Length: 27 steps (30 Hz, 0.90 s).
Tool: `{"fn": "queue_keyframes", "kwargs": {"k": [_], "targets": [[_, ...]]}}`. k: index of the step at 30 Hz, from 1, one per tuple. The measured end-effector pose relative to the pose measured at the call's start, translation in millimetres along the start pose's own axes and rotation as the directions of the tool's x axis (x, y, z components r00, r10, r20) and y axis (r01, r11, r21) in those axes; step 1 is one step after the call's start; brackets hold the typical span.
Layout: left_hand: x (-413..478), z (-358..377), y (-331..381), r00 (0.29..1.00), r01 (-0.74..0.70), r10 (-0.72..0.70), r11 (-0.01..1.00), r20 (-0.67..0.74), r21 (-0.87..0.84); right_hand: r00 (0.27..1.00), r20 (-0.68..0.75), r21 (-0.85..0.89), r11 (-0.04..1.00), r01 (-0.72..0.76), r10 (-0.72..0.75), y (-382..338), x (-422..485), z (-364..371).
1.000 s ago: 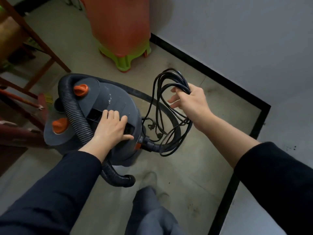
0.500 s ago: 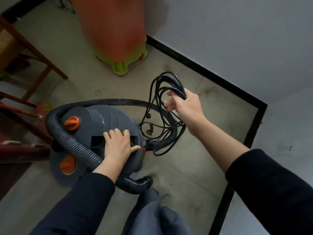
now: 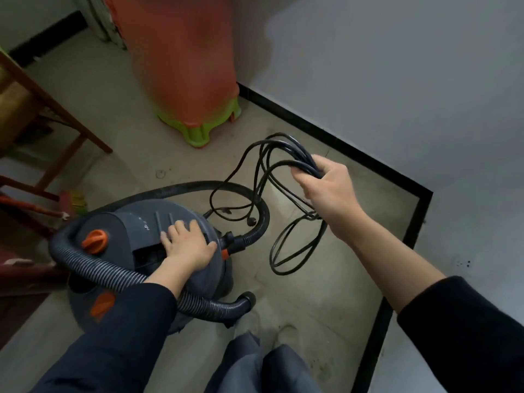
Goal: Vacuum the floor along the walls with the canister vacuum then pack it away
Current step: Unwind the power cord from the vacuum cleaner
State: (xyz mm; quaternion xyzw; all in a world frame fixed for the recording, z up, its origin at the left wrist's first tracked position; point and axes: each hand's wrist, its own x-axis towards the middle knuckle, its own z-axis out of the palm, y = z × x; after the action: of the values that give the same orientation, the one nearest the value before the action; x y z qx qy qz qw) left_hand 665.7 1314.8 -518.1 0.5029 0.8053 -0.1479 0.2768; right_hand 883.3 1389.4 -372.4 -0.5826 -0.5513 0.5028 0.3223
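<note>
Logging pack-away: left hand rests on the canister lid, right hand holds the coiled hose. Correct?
Not the hose: the head view shows the right hand gripping the coiled power cord. The hose loops around the canister, whose lid the left hand rests on.

Canister vacuum (image 3: 136,234) — dark grey drum, upright on the floor, orange knobs (image 3: 95,241) on its lid, left hand (image 3: 188,245) resting flat on top. Corrugated hose (image 3: 93,272) joins the front port, loops round the body and crosses the lid. Black power cord (image 3: 304,165) — loosely coiled, gripped by the right hand (image 3: 329,188), loops dangling; its plug apparently hangs near the hose.
</note>
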Motion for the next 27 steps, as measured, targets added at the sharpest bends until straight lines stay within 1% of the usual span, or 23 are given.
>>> {"fn": "queue_keyframes", "kwargs": {"k": [2, 3, 4, 5, 6, 7, 8, 9, 10, 11, 12, 13, 15, 17, 18, 20, 21, 22, 24, 26, 27], "targets": [[-11.6, -14.9, 23.2, 0.987, -0.135, 0.112, 0.968, -0.115, -0.210, 0.999, -0.004, 0.003, 0.999, 0.050, -0.050, -10.3, -7.4, -23.2], [-19.6, -23.2, 37.4, 0.979, -0.176, 0.129, 0.921, -0.156, -0.347, 0.998, -0.009, 0.009, 0.998, 0.068, -0.068, -14.8, -12.5, -34.9], [-28.4, -31.7, 52.6, 0.979, -0.191, 0.132, 0.857, -0.154, -0.479, 0.997, -0.009, 0.018, 0.997, 0.080, -0.080, -18.4, -18.3, -45.8], [-39.3, -40.7, 68.1, 0.986, -0.168, 0.131, 0.782, -0.104, -0.600, 0.997, 0.000, 0.018, 0.996, 0.083, -0.083, -20.8, -24.8, -54.9], [-51.3, -47.9, 82.5, 0.991, -0.103, 0.134, 0.672, -0.016, -0.734, 0.997, 0.018, 0.005, 0.997, 0.075, -0.075, -22.4, -32.0, -62.7], [-64.4, -54.7, 95.4, 0.984, 0.001, 0.155, 0.510, 0.093, -0.860, 0.997, 0.041, -0.017, 0.998, 0.064, -0.063, -22.4, -39.7, -69.0], [-78.6, -61.5, 106.8, 0.958, 0.122, 0.206, 0.337, 0.200, -0.933, 0.996, 0.066, -0.038, 0.998, 0.056, -0.054, -22.2, -48.3, -75.8], [-89.7, -66.7, 113.9, 0.919, 0.227, 0.287, 0.179, 0.272, -0.957, 0.995, 0.093, -0.049, 0.997, 0.051, -0.046, -20.6, -55.1, -79.9], [-97.0, -69.5, 117.9, 0.875, 0.316, 0.374, 0.039, 0.307, -0.948, 0.993, 0.116, -0.050, 0.998, 0.044, -0.038, -18.5, -61.6, -82.8], [-103.6, -71.6, 121.4, 0.835, 0.394, 0.447, -0.078, 0.321, -0.916, 0.991, 0.130, -0.046, 0.998, 0.034, -0.028, -17.3, -69.1, -87.5], [-108.6, -73.6, 123.2, 0.800, 0.457, 0.507, -0.167, 0.322, -0.874, 0.991, 0.134, -0.038, 0.999, 0.022, -0.016, -15.5, -75.5, -91.7], [-112.1, -74.8, 123.6, 0.772, 0.501, 0.553, -0.223, 0.314, -0.836, 0.991, 0.133, -0.030, 0.999, 0.010, -0.006, -13.3, -81.0, -95.6], [-117.1, -78.6, 126.1, 0.735, 0.548, 0.610, -0.278, 0.295, -0.789, 0.989, 0.145, -0.049, 0.999, 0.000, 0.008, -9.5, -89.0, -102.7], [-121.3, -85.7, 131.5, 0.716, 0.568, 0.637, -0.295, 0.285, -0.768, 0.983, 0.184, -0.095, 0.995, 0.018, 0.000, -6.2, -95.8, -107.4], [-122.8, -89.6, 135.7, 0.726, 0.568, 0.626, -0.314, 0.284, -0.761, 0.979, 0.205, -0.125, 0.992, 0.034, -0.008, -4.3, -99.6, -108.1], [-124.4, -97.5, 144.9, 0.775, 0.548, 0.561, -0.368, 0.290, -0.751, 0.973, 0.230, -0.195, 0.979, 0.064, -0.018, 2.5, -105.7, -106.7], [-124.4, -99.9, 149.1, 0.803, 0.524, 0.512, -0.363, 0.305, -0.770, 0.972, 0.234, -0.217, 0.974, 0.066, -0.014, 7.2, -107.4, -105.0], [-123.1, -100.4, 151.6, 0.828, 0.497, 0.456, -0.328, 0.326, -0.803, 0.973, 0.230, -0.227, 0.972, 0.057, -0.003, 11.9, -108.5, -103.3], [-121.2, -102.8, 150.2, 0.848, 0.462, 0.382, -0.194, 0.368, -0.865, 0.981, 0.191, -0.226, 0.974, 0.024, 0.021, 20.4, -107.0, -99.8], [-115.4, -108.3, 142.7, 0.851, 0.437, 0.355, -0.070, 0.387, -0.897, 0.991, 0.130, -0.213, 0.977, -0.013, 0.041, 23.0, -100.4, -95.6], [-111.2, -112.6, 138.2, 0.853, 0.427, 0.352, -0.048, 0.385, -0.903, 0.993, 0.108, -0.204, 0.979, -0.024, 0.047, 22.5, -95.5, -92.4]]}}
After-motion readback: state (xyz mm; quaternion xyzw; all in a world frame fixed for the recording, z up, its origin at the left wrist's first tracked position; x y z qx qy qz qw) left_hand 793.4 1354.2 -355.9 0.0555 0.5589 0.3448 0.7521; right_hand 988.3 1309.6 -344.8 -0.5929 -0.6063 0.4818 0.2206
